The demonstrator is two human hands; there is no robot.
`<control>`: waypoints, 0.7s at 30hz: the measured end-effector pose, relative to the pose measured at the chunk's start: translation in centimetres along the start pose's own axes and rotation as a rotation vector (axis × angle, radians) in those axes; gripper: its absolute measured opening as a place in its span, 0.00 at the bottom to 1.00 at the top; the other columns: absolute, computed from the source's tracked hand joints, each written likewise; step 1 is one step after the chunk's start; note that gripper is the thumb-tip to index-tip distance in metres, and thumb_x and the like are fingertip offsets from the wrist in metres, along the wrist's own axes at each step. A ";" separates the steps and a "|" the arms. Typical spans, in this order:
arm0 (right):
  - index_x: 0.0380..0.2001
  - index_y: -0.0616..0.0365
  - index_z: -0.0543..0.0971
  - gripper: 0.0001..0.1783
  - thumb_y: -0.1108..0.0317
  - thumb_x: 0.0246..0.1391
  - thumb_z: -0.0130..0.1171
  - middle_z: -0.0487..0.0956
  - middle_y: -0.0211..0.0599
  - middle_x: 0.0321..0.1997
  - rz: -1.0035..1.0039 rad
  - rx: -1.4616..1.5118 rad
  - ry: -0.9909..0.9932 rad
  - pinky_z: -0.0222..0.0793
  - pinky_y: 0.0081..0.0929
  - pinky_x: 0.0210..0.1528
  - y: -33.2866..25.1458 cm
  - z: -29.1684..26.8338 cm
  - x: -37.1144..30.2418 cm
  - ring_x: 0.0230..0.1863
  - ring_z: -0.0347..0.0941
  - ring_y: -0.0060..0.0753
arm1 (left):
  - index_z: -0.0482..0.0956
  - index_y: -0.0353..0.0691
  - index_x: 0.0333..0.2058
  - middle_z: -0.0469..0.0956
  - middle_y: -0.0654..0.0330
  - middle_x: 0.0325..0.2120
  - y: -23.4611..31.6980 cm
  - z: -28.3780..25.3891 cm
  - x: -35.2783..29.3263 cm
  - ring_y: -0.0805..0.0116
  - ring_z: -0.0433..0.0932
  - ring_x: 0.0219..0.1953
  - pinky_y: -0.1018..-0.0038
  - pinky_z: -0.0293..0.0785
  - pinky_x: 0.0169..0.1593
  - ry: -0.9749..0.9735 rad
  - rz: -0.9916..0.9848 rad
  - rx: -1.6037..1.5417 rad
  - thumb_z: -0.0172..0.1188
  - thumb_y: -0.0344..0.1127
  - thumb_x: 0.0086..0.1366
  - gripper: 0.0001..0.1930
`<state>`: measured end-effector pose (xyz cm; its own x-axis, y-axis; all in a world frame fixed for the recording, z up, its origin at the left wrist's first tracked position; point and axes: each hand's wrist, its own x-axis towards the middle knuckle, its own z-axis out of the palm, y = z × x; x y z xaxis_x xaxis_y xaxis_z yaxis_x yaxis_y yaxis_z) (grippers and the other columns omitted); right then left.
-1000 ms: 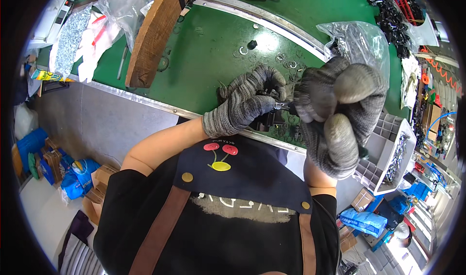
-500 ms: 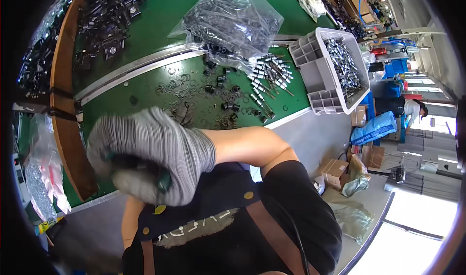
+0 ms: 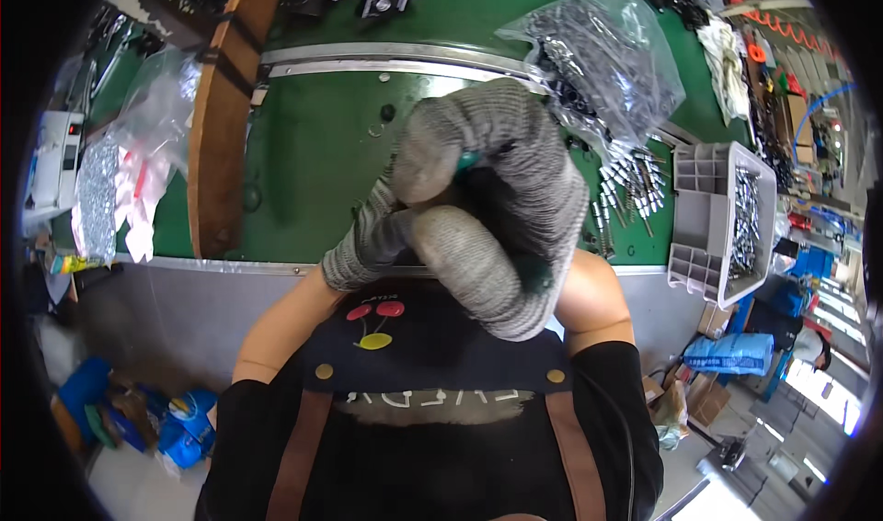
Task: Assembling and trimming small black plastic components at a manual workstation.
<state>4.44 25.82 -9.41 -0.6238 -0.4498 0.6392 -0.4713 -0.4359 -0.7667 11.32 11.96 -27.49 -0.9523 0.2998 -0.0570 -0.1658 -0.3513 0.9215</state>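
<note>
Both my hands wear grey striped knit gloves with patches of dark green showing. Raised close in front, my right hand (image 3: 544, 176) is curled, its thumb and fingertips bent toward each other. Whatever they hold, if anything, is hidden. My left hand (image 3: 366, 238) is lower and partly behind the right one; its fingers are mostly hidden. Beyond the hands lie a small black piece (image 3: 387, 113) and a thin ring (image 3: 374, 132) on the green tabletop (image 3: 313, 171). Metal pins with springs (image 3: 635, 185) lie to the right of my right hand.
A clear bag of dark parts (image 3: 607, 57) lies at the far right. The grey bin (image 3: 694, 227) of metal parts stands at the right edge. A wooden board (image 3: 216, 153) and metal rail (image 3: 405, 54) cross the tabletop. Plastic bags (image 3: 138, 181) hang at left.
The view has swung left, so the bench things sit farther right in it. My left hand has come into view beside the right one, which stays curled.
</note>
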 end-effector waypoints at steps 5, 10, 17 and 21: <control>0.54 0.63 0.67 0.24 0.75 0.53 0.59 0.74 0.38 0.43 0.315 0.073 -0.045 0.70 0.28 0.49 -1.4 0.0 -0.2 0.43 0.72 0.27 | 0.66 0.36 0.63 0.68 0.54 0.61 2.7 1.1 -0.2 0.64 0.67 0.62 0.69 0.65 0.66 0.061 0.016 0.038 0.61 0.39 0.67 0.28; 0.49 0.62 0.72 0.19 0.75 0.53 0.62 0.75 0.38 0.41 0.232 0.169 0.071 0.71 0.28 0.49 -0.7 1.9 -1.3 0.44 0.73 0.29 | 0.67 0.39 0.60 0.70 0.55 0.59 -7.4 -1.9 -3.1 0.63 0.66 0.63 0.66 0.64 0.67 -0.109 -0.219 -0.161 0.58 0.32 0.69 0.23; 0.46 0.66 0.76 0.24 0.71 0.43 0.66 0.79 0.43 0.42 0.006 0.081 -0.019 0.76 0.37 0.43 1.0 1.8 -1.1 0.39 0.79 0.42 | 0.70 0.40 0.46 0.71 0.59 0.53 2.9 4.7 1.0 0.62 0.66 0.63 0.61 0.60 0.70 0.067 -0.170 -1.375 0.57 0.27 0.67 0.10; 0.44 0.63 0.77 0.24 0.71 0.41 0.67 0.78 0.43 0.41 0.258 0.240 -0.130 0.74 0.35 0.44 1.6 1.9 -1.9 0.38 0.78 0.43 | 0.70 0.41 0.44 0.70 0.61 0.53 3.5 4.1 1.3 0.64 0.64 0.64 0.58 0.57 0.72 0.018 -0.119 -1.163 0.57 0.26 0.66 0.10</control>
<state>6.05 24.47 -11.73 -0.6112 -0.6575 0.4406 -0.1393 -0.4586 -0.8777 10.58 14.79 -22.78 -0.9168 0.3766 -0.1330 -0.3803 -0.9249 0.0030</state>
